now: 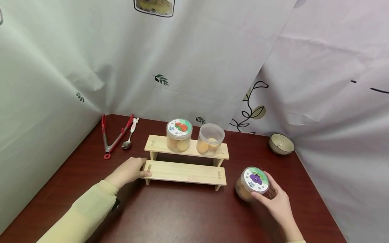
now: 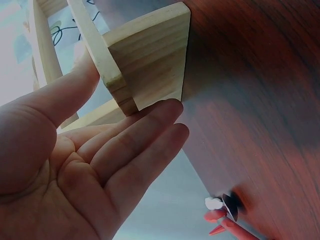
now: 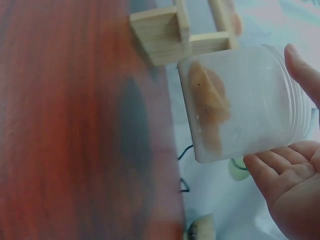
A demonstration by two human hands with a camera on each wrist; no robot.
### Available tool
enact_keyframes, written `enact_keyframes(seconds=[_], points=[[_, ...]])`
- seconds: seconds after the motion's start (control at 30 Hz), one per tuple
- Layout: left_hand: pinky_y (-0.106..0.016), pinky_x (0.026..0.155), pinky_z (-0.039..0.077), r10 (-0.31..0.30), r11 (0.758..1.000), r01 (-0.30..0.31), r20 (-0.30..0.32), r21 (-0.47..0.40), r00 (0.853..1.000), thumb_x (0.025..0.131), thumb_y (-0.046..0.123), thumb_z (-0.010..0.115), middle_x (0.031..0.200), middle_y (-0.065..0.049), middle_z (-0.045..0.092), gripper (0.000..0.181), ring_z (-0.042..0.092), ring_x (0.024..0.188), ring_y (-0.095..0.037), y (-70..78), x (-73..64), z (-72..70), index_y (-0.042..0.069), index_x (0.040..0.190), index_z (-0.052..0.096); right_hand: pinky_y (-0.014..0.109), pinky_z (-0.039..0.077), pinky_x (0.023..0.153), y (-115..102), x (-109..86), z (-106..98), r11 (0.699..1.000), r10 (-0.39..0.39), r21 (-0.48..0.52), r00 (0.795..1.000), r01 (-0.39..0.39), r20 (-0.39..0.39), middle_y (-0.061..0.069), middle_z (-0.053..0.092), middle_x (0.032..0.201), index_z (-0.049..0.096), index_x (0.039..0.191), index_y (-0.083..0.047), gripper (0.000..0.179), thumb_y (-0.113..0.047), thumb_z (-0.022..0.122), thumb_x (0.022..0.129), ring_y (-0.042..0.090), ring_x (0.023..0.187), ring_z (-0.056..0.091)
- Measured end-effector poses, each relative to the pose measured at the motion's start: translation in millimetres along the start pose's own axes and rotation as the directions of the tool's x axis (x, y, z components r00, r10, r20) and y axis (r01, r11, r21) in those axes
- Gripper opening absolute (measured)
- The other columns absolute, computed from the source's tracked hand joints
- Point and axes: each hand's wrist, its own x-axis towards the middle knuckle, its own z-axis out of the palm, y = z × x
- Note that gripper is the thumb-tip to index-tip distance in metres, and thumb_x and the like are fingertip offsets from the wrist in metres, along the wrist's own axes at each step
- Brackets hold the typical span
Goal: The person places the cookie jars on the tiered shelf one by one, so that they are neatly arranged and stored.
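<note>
My left hand [image 1: 132, 170] grips the left end of a two-tier wooden rack [image 1: 185, 171], thumb over the lower board and fingers at its end. In the left wrist view, the fingers [image 2: 145, 135] lie against the rack's side panel [image 2: 152, 57]. To the right of the rack, my right hand [image 1: 278, 199] holds a clear round jar [image 1: 244, 189] by its lid, which bears a purple fruit picture. The right wrist view shows this jar [image 3: 245, 105] raised over the table, with pale orange pieces at its bottom. My right thumb [image 3: 302, 67] presses near its lid.
On the upper board stand a jar with a red-fruit lid [image 1: 179, 136] and a lidless jar [image 1: 209, 140] holding round yellowish pieces. Red-tipped tongs [image 1: 117, 141] and a white-handled spoon [image 1: 131, 133] lie at the back left. A small bowl [image 1: 282, 144] sits at the back right.
</note>
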Motion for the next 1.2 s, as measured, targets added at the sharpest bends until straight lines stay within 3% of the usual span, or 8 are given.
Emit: enact_keyframes(seconds=[0.13, 0.23, 0.7, 0.93, 1.2], points=[[-0.04, 0.07, 0.048, -0.005, 1.0, 0.005, 0.003, 0.002, 1.0, 0.079, 0.033, 0.076, 0.088, -0.013, 0.066, 0.052, 0.058, 0.076, -0.021, -0.2, 0.3, -0.7, -0.008, 0.107, 0.062, 0.006, 0.04, 0.083, -9, 1.7, -2, 0.999, -0.037, 0.03, 0.999, 0.037, 0.006, -0.015, 0.051, 0.13, 0.042, 0.143, -0.012, 0.078, -0.01, 0.08, 0.075, -0.017, 0.108, 0.047], [-0.042, 0.072, 0.049, -0.005, 1.0, 0.005, 0.001, 0.001, 1.0, 0.078, 0.034, 0.075, 0.09, -0.015, 0.067, 0.053, 0.06, 0.079, -0.022, -0.6, 0.3, -0.3, -0.008, 0.107, 0.062, 0.007, 0.042, 0.082, -13, 3.8, -2, 0.998, -0.057, 0.042, 0.998, 0.056, 0.012, -0.025, 0.05, 0.124, 0.043, 0.142, -0.013, 0.077, -0.008, 0.08, 0.075, -0.016, 0.106, 0.05], [-0.043, 0.072, 0.048, 0.026, 1.0, -0.026, -0.039, -0.003, 0.999, 0.079, 0.032, 0.076, 0.087, -0.013, 0.066, 0.049, 0.061, 0.079, -0.024, -2.6, 2.9, -0.1, -0.007, 0.104, 0.063, 0.011, 0.044, 0.084, -33, 12.2, 12, 0.989, -0.104, 0.114, 0.993, 0.097, 0.058, -0.014, 0.053, 0.13, 0.043, 0.143, -0.016, 0.079, -0.006, 0.081, 0.074, -0.01, 0.109, 0.052], [-0.041, 0.07, 0.048, 0.027, 1.0, -0.027, -0.037, 0.009, 0.999, 0.079, 0.031, 0.076, 0.086, -0.012, 0.066, 0.048, 0.059, 0.076, -0.023, -1.1, 2.2, 2.6, -0.008, 0.105, 0.062, 0.013, 0.046, 0.083, -43, 16.1, 26, 0.983, -0.126, 0.143, 0.988, 0.112, 0.09, 0.01, 0.053, 0.135, 0.043, 0.142, -0.016, 0.081, -0.008, 0.082, 0.072, -0.006, 0.107, 0.055], [-0.04, 0.069, 0.047, 0.022, 1.0, -0.022, -0.037, 0.001, 0.999, 0.079, 0.031, 0.076, 0.083, -0.01, 0.065, 0.046, 0.059, 0.075, -0.021, -1.5, -1.2, 2.3, -0.007, 0.103, 0.063, 0.016, 0.047, 0.082, -52, 25.1, 40, 0.973, -0.182, 0.168, 0.971, 0.156, 0.154, 0.01, 0.056, 0.132, 0.044, 0.141, -0.014, 0.081, -0.012, 0.084, 0.071, -0.002, 0.107, 0.057]])
